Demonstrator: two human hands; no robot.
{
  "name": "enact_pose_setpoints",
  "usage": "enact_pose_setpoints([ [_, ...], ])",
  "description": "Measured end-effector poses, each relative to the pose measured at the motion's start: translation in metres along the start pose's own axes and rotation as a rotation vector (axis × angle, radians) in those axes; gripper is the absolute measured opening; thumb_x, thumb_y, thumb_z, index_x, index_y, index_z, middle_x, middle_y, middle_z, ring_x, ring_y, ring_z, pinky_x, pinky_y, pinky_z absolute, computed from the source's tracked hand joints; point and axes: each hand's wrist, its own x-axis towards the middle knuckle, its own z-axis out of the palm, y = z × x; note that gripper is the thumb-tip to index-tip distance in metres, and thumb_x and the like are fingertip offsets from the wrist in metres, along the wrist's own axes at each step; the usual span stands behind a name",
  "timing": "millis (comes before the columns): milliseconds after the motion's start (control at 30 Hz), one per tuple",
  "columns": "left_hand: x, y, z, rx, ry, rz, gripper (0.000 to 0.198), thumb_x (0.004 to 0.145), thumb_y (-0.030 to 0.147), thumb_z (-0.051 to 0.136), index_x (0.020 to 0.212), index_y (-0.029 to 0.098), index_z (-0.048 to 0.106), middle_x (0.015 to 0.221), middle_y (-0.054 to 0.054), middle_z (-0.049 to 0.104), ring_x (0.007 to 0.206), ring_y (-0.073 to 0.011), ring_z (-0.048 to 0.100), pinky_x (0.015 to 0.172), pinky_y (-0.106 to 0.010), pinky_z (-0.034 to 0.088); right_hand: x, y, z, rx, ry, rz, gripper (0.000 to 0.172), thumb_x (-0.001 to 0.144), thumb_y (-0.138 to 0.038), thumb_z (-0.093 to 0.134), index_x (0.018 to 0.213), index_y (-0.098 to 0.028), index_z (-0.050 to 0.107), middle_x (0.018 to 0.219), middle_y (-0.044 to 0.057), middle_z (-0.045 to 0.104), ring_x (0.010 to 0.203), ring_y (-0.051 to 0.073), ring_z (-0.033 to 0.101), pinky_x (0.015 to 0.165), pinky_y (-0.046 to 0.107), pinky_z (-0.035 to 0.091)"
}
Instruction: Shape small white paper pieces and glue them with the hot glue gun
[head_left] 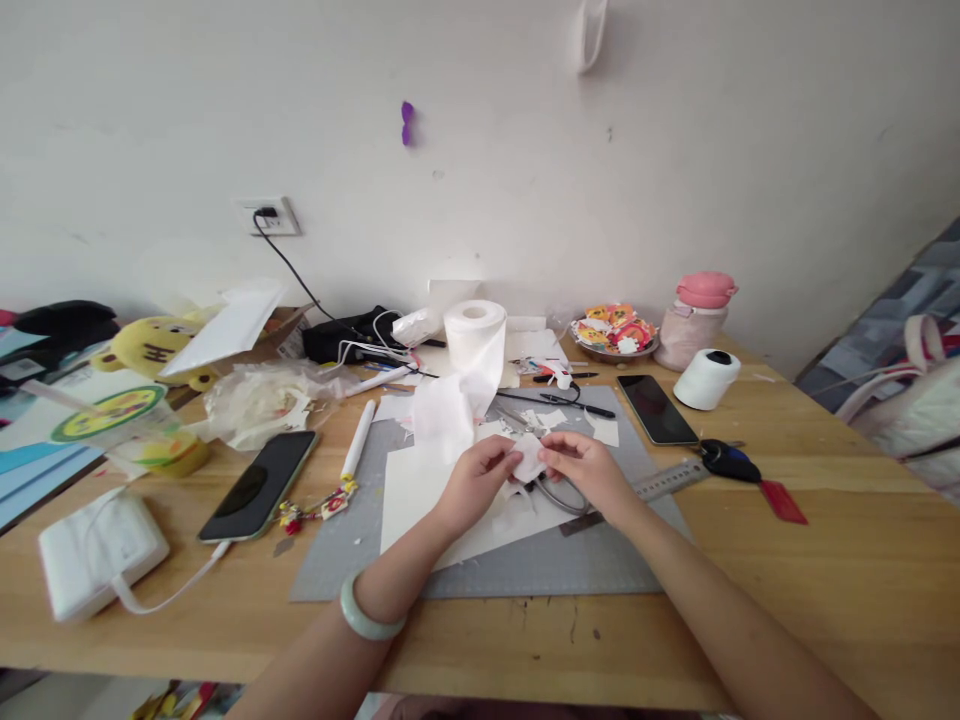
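Note:
My left hand [480,475] and my right hand [589,470] meet over a grey cutting mat [517,575]. Both pinch a small pale piece of tissue or paper [529,458] between their fingertips. A pale green bangle [365,615] sits on my left wrist. Under the hands lie a large white sheet [409,495], scissors [559,495] and paper scraps. A toilet paper roll [476,345] stands just behind, with a strip hanging down toward the mat.
A phone [259,487] on a cable lies to the left, beside a white power bank [94,555]. Another phone [656,408], a thread spool [706,378], a metal ruler [664,480] and keys [731,462] lie to the right. A pink bottle [697,320] stands behind.

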Motion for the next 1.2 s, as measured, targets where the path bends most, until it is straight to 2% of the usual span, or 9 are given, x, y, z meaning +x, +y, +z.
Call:
enact_pose_setpoints([
  [300,0.001,0.000,-0.002,0.068,-0.022,-0.091,0.024,0.088,0.033,0.049,0.088,0.013,0.060,0.081,-0.002,0.062,0.071,-0.0134,0.060,0.065,-0.031,0.051,0.000,0.002,0.002,-0.085,-0.011,-0.066,0.020,0.075,-0.038,0.054,0.081,-0.019,0.059,0.066,0.000,0.063,0.058,0.016,0.060,0.061,0.030,0.047],
  [500,0.006,-0.008,-0.014,0.263,0.141,-0.206,0.025,0.087,0.032,0.051,0.103,0.014,0.057,0.100,-0.006,0.061,0.085,-0.0178,0.061,0.074,-0.038,0.051,-0.008,0.000,0.007,-0.326,-0.054,-0.268,0.006,0.073,-0.025,0.060,0.073,-0.020,0.062,0.079,0.004,0.062,0.083,0.021,0.056,0.080,0.036,0.041],
  [633,0.008,-0.012,-0.022,0.377,0.218,-0.282,0.028,0.087,0.029,0.051,0.111,0.015,0.053,0.106,-0.007,0.060,0.088,-0.0186,0.060,0.076,-0.039,0.051,-0.014,-0.003,0.012,-0.438,-0.111,-0.358,0.015,0.063,-0.021,0.072,0.075,-0.019,0.064,0.084,0.006,0.062,0.093,0.026,0.050,0.089,0.044,0.032],
  [700,0.008,-0.015,-0.022,0.426,0.217,-0.305,0.029,0.087,0.028,0.052,0.113,0.015,0.052,0.107,-0.008,0.059,0.087,-0.0188,0.061,0.076,-0.039,0.051,-0.015,-0.002,0.014,-0.460,-0.126,-0.371,0.011,0.064,-0.016,0.069,0.073,-0.019,0.064,0.086,0.007,0.062,0.095,0.027,0.049,0.090,0.046,0.029],
  [867,0.007,-0.016,-0.018,0.481,0.200,-0.223,0.029,0.085,0.029,0.054,0.111,0.015,0.055,0.118,-0.009,0.055,0.103,-0.0235,0.054,0.087,-0.047,0.045,-0.011,0.002,0.016,-0.393,-0.108,-0.336,0.013,0.069,-0.007,0.056,0.066,-0.019,0.061,0.080,0.005,0.061,0.091,0.024,0.050,0.089,0.043,0.030],
  [933,0.005,-0.012,-0.016,0.443,0.173,-0.130,0.027,0.085,0.029,0.053,0.109,0.016,0.055,0.121,-0.009,0.052,0.111,-0.0253,0.049,0.094,-0.049,0.038,-0.009,0.003,0.015,-0.315,-0.073,-0.286,0.009,0.071,-0.012,0.055,0.071,-0.019,0.060,0.080,0.004,0.061,0.086,0.022,0.053,0.084,0.039,0.035],
  [1000,0.003,-0.005,-0.014,0.363,0.099,-0.029,0.024,0.086,0.030,0.050,0.105,0.018,0.056,0.117,-0.009,0.055,0.114,-0.0238,0.046,0.099,-0.045,0.033,-0.008,0.003,0.013,-0.215,-0.042,-0.218,0.007,0.075,-0.022,0.053,0.078,-0.019,0.059,0.077,0.003,0.060,0.078,0.019,0.055,0.075,0.034,0.041],
  [1100,-0.001,0.004,-0.011,0.219,-0.013,0.046,0.025,0.086,0.035,0.047,0.103,0.021,0.057,0.106,-0.007,0.062,0.102,-0.0211,0.054,0.093,-0.036,0.039,-0.007,0.000,0.011,-0.053,-0.027,-0.120,0.018,0.076,-0.036,0.054,0.082,-0.019,0.057,0.072,0.001,0.060,0.068,0.016,0.056,0.065,0.029,0.043],
  [1200,-0.003,0.009,-0.007,0.093,-0.050,0.023,0.024,0.085,0.039,0.047,0.087,0.019,0.060,0.087,-0.004,0.065,0.084,-0.0193,0.058,0.081,-0.032,0.044,-0.007,-0.006,0.010,0.086,-0.013,-0.052,0.021,0.071,-0.038,0.056,0.078,-0.018,0.057,0.068,0.000,0.059,0.065,0.015,0.055,0.064,0.027,0.043],
])
